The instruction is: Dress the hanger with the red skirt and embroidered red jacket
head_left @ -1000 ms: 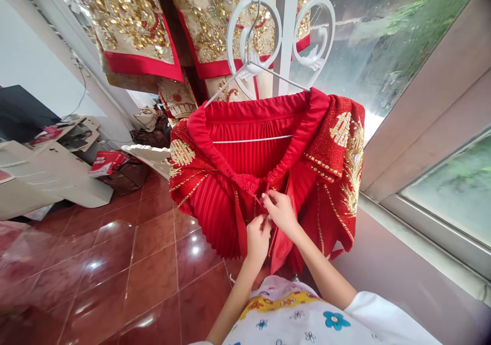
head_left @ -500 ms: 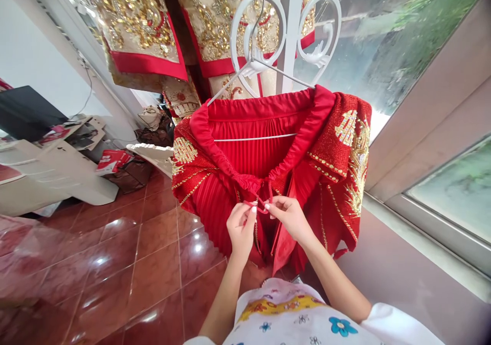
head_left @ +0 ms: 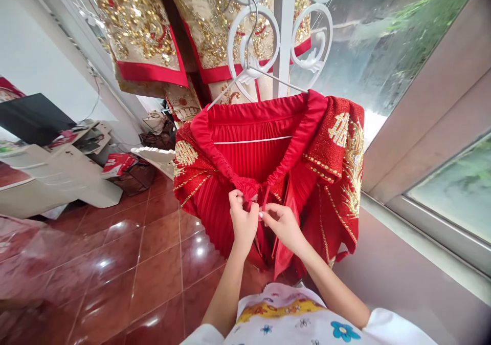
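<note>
A red pleated skirt [head_left: 215, 207] with gold embroidery hangs by its gathered waistband from a white wire hanger [head_left: 264, 72]. At the front of the waistband are thin red drawstrings [head_left: 264, 196]. My left hand [head_left: 243, 222] is closed with its fingers curled at the gathered front, just under the waistband; the strings between its fingers are mostly hidden. My right hand [head_left: 284, 226] pinches a red drawstring between thumb and forefinger, close beside the left thumb. Below both hands, the skirt's front opening and a loose red panel hang down.
The hanger hooks onto a white scrollwork metal rack [head_left: 282, 33]. Gold-sequinned garments [head_left: 146, 27] with red hems hang behind. A glass door with a metal frame [head_left: 418, 94] stands at right. Leftward are a white desk [head_left: 76, 176], a black monitor [head_left: 36, 117] and glossy red floor tiles [head_left: 161, 268].
My left hand has moved up toward the waistband and curled its fingers there. The right hand has shifted slightly down and left, still pinching the string. The loop between the hands no longer shows.
</note>
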The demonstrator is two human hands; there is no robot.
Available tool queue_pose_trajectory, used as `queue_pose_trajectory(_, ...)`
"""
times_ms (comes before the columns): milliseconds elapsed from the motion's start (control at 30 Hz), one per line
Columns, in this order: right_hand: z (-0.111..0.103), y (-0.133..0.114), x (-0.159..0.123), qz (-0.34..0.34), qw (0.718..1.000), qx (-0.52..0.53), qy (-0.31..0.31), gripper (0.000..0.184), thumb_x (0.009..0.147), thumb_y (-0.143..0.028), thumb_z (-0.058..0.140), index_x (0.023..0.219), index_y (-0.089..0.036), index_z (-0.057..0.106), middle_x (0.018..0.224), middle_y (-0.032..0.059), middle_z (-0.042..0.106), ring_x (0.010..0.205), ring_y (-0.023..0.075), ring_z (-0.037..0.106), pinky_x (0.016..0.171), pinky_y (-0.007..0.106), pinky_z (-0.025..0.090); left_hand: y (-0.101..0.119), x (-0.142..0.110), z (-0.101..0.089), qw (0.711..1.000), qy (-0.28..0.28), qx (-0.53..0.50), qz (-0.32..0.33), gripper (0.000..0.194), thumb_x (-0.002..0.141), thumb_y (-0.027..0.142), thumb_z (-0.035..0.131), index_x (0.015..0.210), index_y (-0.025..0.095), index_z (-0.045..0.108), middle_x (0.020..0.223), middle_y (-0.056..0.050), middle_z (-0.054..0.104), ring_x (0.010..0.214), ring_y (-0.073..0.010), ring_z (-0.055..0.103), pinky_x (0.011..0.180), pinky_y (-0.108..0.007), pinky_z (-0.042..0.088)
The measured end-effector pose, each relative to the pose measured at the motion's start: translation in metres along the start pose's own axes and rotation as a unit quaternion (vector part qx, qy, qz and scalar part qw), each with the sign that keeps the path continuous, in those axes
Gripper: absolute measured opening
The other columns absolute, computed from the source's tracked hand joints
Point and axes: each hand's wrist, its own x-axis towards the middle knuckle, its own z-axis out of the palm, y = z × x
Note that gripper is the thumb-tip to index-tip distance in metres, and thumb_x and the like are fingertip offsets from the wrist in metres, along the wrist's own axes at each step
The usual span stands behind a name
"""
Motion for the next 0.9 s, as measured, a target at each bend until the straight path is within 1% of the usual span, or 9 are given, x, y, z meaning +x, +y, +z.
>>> queue_pose_trajectory(133, -0.002, 0.002, 0.001, 0.0, 1.0, -0.003, 0.003, 0.021, 0.076, -0.033, 0.054, 0.066, -0.015, 0.055, 0.058, -0.0018, 0.048, 0.054, 0.0089, 0.041, 0.052, 0.022, 0.032, 0.005, 0.0, -0.004, 0.977, -0.067, -0.166, -0.112, 0.033, 0.071, 0.017, 0.06, 0.095, 0.021, 0.038, 0.072, 0.002, 0.062, 0.065, -0.0123, 0.062, 0.063, -0.025, 0.048)
queue_pose_trajectory(267, -0.008, -0.002, 0.002, -0.004, 1.0, 0.01, 0.002, 0.023, 0.076, -0.036, 0.057, 0.068, -0.015, 0.058, 0.061, 0.0001, 0.054, 0.056, 0.0097, 0.045, 0.054, 0.023, 0.035, 0.002, -0.001, -0.015, 0.95, -0.092, -0.24, -0.18, 0.039, 0.063, 0.024, 0.075, 0.089, 0.016, 0.047, 0.076, -0.001, 0.065, 0.069, -0.0107, 0.062, 0.069, -0.024, 0.049)
queue_pose_trajectory(333, -0.01, -0.005, 0.002, -0.004, 1.0, 0.026, 0.0, 0.022, 0.075, -0.036, 0.059, 0.069, -0.015, 0.061, 0.062, 0.0008, 0.057, 0.056, 0.01, 0.046, 0.055, 0.023, 0.037, -0.002, -0.002, -0.019, 0.923, -0.094, -0.297, -0.226, 0.04, 0.059, 0.024, 0.078, 0.086, 0.016, 0.049, 0.073, 0.001, 0.064, 0.065, -0.0078, 0.059, 0.063, -0.02, 0.046)
queue_pose_trajectory(467, -0.012, -0.011, 0.002, 0.001, 0.999, 0.053, -0.004, 0.023, 0.072, -0.039, 0.064, 0.07, -0.016, 0.064, 0.06, 0.0006, 0.058, 0.054, 0.01, 0.046, 0.055, 0.024, 0.038, -0.009, -0.005, -0.02, 0.85, -0.076, -0.414, -0.316, 0.04, 0.056, 0.017, 0.078, 0.083, 0.018, 0.05, 0.068, 0.006, 0.057, 0.053, -0.0024, 0.048, 0.049, -0.014, 0.037)
queue_pose_trajectory(533, -0.014, -0.014, 0.002, 0.007, 0.998, 0.065, -0.002, 0.023, 0.07, -0.039, 0.067, 0.071, -0.016, 0.065, 0.059, 0.0003, 0.059, 0.053, 0.0099, 0.047, 0.054, 0.023, 0.038, -0.009, -0.007, -0.02, 0.833, -0.066, -0.434, -0.337, 0.037, 0.056, 0.013, 0.076, 0.082, 0.018, 0.05, 0.066, 0.007, 0.053, 0.052, -0.002, 0.045, 0.049, -0.014, 0.035)
queue_pose_trajectory(633, -0.019, -0.018, 0.0, 0.022, 0.995, 0.101, -0.002, 0.022, 0.068, -0.038, 0.07, 0.071, -0.016, 0.067, 0.059, 0.0002, 0.06, 0.052, 0.009, 0.048, 0.053, 0.023, 0.038, -0.007, -0.009, -0.021, 0.82, -0.072, -0.447, -0.348, 0.03, 0.059, 0.013, 0.072, 0.078, 0.017, 0.05, 0.065, 0.005, 0.051, 0.053, -0.0035, 0.044, 0.049, -0.016, 0.035)
queue_pose_trajectory(767, -0.019, -0.02, -0.002, 0.042, 0.982, 0.182, -0.027, 0.021, 0.063, -0.034, 0.076, 0.071, -0.016, 0.069, 0.056, -0.0008, 0.06, 0.049, 0.0068, 0.046, 0.051, 0.021, 0.037, -0.008, -0.009, -0.03, 0.805, -0.155, -0.465, -0.332, 0.022, 0.068, 0.034, 0.062, 0.067, 0.017, 0.049, 0.053, 0.004, 0.043, 0.045, -0.0057, 0.038, 0.046, -0.02, 0.034)
queue_pose_trajectory(833, -0.018, -0.02, -0.002, 0.054, 0.975, 0.213, -0.041, 0.022, 0.061, -0.033, 0.077, 0.072, -0.016, 0.07, 0.055, -0.001, 0.059, 0.048, 0.0063, 0.045, 0.05, 0.021, 0.036, -0.009, -0.009, -0.035, 0.823, -0.224, -0.419, -0.311, 0.025, 0.073, 0.041, 0.056, 0.068, 0.016, 0.052, 0.045, 0.005, 0.04, 0.039, -0.0066, 0.035, 0.043, -0.021, 0.031)
queue_pose_trajectory(900, -0.019, -0.019, 0.0, 0.062, 0.97, 0.232, -0.037, 0.023, 0.061, -0.033, 0.078, 0.073, -0.015, 0.07, 0.056, 0.0001, 0.06, 0.049, 0.0064, 0.046, 0.05, 0.021, 0.036, -0.009, -0.011, -0.04, 0.858, -0.293, -0.324, -0.272, 0.028, 0.077, 0.042, 0.054, 0.07, 0.015, 0.058, 0.041, 0.003, 0.042, 0.037, -0.0079, 0.037, 0.043, -0.022, 0.031)
